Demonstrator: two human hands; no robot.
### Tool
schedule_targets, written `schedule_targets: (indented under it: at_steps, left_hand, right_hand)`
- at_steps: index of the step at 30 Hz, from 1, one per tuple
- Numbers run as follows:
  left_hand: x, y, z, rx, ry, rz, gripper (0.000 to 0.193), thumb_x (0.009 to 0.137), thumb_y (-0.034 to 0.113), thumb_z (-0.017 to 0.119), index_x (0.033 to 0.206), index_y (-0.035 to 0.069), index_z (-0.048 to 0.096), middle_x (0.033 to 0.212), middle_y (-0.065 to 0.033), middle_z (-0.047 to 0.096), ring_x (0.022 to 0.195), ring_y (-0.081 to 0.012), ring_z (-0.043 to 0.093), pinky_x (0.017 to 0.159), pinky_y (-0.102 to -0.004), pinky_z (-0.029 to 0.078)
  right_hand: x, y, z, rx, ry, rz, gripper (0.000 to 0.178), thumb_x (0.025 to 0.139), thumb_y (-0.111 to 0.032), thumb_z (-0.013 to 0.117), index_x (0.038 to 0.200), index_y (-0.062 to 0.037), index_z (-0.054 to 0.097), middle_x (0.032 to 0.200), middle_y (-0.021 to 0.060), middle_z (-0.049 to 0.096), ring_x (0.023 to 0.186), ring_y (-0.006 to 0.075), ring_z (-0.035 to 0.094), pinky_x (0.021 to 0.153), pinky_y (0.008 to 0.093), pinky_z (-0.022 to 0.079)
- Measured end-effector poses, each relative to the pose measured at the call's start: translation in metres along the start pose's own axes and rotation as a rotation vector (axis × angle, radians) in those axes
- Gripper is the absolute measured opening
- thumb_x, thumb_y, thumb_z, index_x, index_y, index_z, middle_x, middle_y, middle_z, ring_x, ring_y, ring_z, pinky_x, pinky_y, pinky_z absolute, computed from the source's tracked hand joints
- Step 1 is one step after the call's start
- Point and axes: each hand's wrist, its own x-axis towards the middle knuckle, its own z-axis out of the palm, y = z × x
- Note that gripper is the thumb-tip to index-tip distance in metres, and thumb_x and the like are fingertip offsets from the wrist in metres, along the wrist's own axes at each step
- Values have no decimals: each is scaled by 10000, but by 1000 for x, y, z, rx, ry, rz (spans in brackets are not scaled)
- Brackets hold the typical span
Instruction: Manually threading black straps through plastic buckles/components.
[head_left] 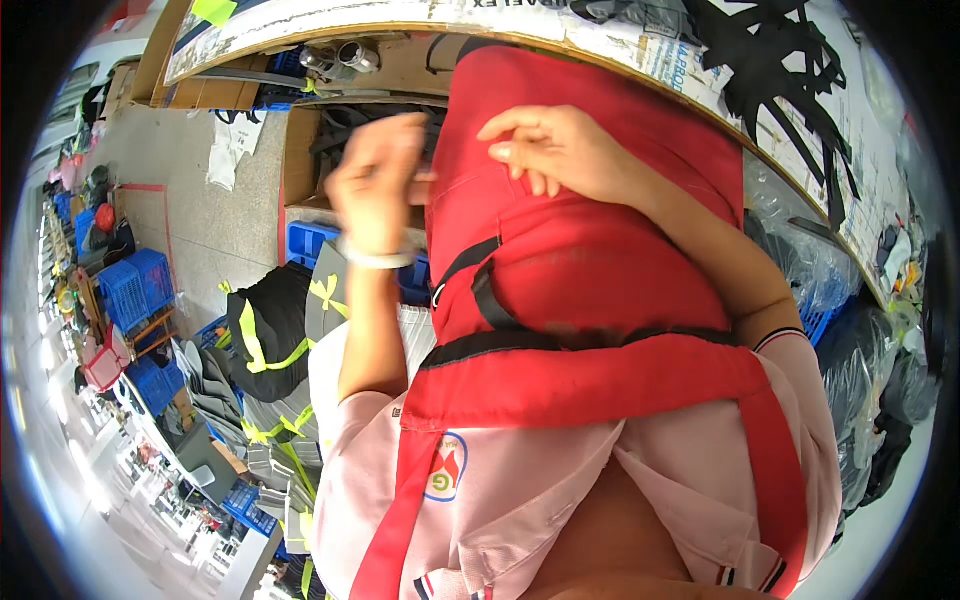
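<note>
My right hand [565, 155] hovers over the lap of my red apron [590, 270], fingers loosely bent and apart, with nothing visible in them. To its left, beside the apron's edge, my left hand [380, 180] is raised and smeared by motion, so its fingers cannot be made out well; a pale band circles that wrist. No object shows between the two hands. Black straps [500, 345] cross the apron at the waist. Ahead of me on the worktable [640, 50] lies a tangle of black strips [775, 75], apart from both hands.
Beneath the table's edge stand a glass jar [358, 57] and an open cardboard box [300, 150] with dark pieces inside. Bundles of dark fabric tied with yellow-green strips [265, 335] are stacked at my left. Clear plastic bags [860, 370] sit at my right; blue crates [135, 290] stand farther left.
</note>
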Motion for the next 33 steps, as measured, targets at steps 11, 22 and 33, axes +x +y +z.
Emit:
schedule_targets:
  at_steps: [11,22,33]
  left_hand:
    - [2,-26,82,-616,-361,-395,396,996,328,478,1068,-28,635,788,-102,662,533,-98,547,413,-197,391]
    - [19,-31,92,-710,-703,-626,258,923,47,576,1172,-20,589,820,-86,639,558,-84,541,417,-188,386]
    - [24,-24,114,-338,-560,-47,154,844,-52,630,989,-37,679,911,-55,612,543,-82,507,460,-198,383]
  right_hand:
    - [-15,24,-31,485,109,117,157,913,-175,607,875,-23,604,706,2,568,502,45,485,438,175,371]
    - [-31,34,-62,392,189,-24,180,931,-195,607,1003,-32,628,728,0,585,570,61,528,500,190,418]
    - [-60,-4,-100,-332,279,-146,184,925,-208,582,980,-39,630,743,13,575,621,151,572,577,282,485]
